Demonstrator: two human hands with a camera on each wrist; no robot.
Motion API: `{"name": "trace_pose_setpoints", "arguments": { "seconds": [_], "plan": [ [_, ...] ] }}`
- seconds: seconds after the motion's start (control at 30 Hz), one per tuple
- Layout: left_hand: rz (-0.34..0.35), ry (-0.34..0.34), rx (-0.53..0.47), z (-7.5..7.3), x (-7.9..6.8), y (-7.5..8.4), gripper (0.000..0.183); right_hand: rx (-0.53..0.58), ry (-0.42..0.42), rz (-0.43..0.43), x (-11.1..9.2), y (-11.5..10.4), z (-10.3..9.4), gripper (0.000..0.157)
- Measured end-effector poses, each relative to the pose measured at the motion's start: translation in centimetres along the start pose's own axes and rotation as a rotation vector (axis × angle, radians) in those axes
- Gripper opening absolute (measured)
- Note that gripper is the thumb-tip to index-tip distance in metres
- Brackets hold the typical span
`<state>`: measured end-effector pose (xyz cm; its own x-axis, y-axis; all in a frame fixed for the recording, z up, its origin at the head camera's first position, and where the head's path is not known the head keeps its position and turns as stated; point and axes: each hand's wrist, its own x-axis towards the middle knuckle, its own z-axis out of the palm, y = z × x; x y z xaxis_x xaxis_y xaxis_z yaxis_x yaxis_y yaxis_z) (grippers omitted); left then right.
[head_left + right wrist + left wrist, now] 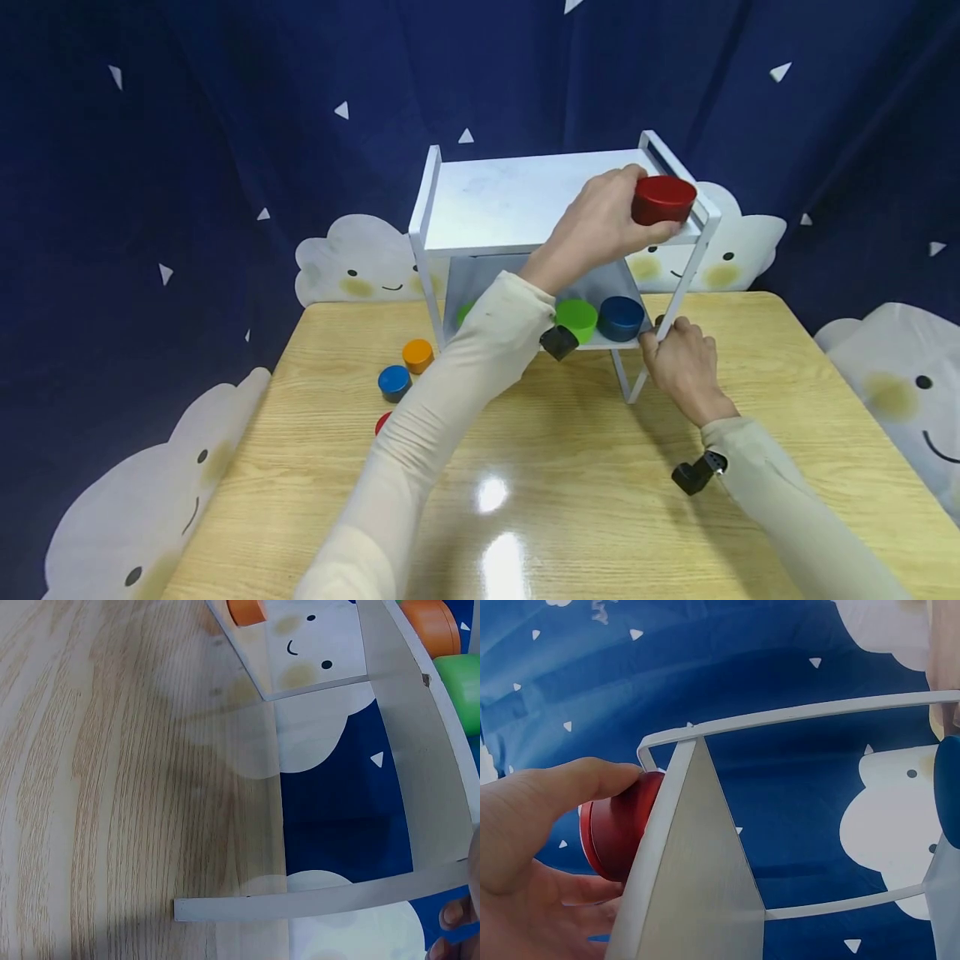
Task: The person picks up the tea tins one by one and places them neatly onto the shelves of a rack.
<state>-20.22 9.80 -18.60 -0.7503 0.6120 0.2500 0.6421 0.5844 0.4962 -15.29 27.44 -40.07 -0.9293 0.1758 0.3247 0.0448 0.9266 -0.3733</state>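
Observation:
A white two-tier shelf rack (517, 204) stands toward the back of the table. Over the right end of its top board, my left hand (600, 212) holds a short, shiny red cylinder (664, 200). The left wrist view shows the thumb on one side of the red cylinder (622, 825), with its base against the board's surface. Low on the right side, my right hand (684, 362) grips the rack by its leg and lower-shelf edge. Only a few fingertips (454, 915) appear in the right wrist view. On the lower shelf sit a green cylinder (576, 320) and a dark blue one (622, 318).
Left of the rack, an orange cylinder (417, 356), a blue cylinder (394, 383) and a red cylinder (382, 422) stand on the wooden table (300, 467). My left sleeve partly covers the red one. A dark blue curtain (225, 125) hangs behind.

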Motion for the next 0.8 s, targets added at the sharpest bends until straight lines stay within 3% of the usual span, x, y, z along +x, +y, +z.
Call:
{"name": "trace_pose_setpoints", "arguments": {
  "seconds": [0.17, 0.3, 0.4, 0.53, 0.67, 0.8],
  "plan": [
    [-0.008, 0.01, -0.011, 0.1, -0.2, -0.3, 0.062, 0.011, -0.002, -0.004, 0.0, 0.0, 0.4, 0.046],
    [-0.011, 0.024, 0.063, 0.0, -0.7, -0.4, 0.072, 0.017, -0.001, 0.003, 0.0, 0.0, 0.5, 0.047],
    [-0.001, 0.054, 0.136, -0.1, -1.6, -0.6, 0.08, 0.021, -0.007, 0.011, 0.1, -0.1, 0.5, 0.048],
    [0.041, 0.119, 0.158, -0.2, -3.4, -1.2, 0.077, 0.026, -0.017, 0.01, 0.2, -0.1, 0.4, 0.047],
    [0.116, 0.223, 0.051, 0.2, -5.8, -2.3, 0.064, 0.032, -0.014, 0.003, 0.2, -0.1, 0.3, 0.046],
    [0.247, 0.376, -0.132, 1.3, -8.2, -3.9, 0.046, 0.053, -0.014, 0.006, -0.1, 0.0, 0.4, 0.044]
  ]
}}
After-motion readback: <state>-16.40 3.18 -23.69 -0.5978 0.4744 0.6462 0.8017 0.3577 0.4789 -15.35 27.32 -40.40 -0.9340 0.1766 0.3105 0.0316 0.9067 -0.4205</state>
